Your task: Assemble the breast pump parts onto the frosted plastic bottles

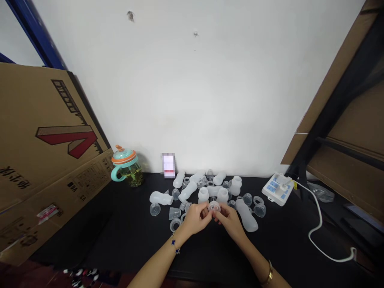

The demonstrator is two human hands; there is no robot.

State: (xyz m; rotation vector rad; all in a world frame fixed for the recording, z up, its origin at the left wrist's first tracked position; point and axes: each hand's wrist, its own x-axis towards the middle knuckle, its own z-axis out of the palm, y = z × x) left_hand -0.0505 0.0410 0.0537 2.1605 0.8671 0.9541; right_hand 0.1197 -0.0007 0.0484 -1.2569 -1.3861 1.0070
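Both my hands meet over the black table, pinching a small translucent ring-shaped cap between their fingertips. My left hand grips it from the left, fingers curled. My right hand grips it from the right. Behind the hands lies a heap of several frosted plastic bottles with loose rings and caps. One long bottle lies just right of my right hand.
A teal and orange handled cup stands at the back left. A large cardboard sheet leans on the left. A white power strip with its cable sits at the right, by a dark shelf frame.
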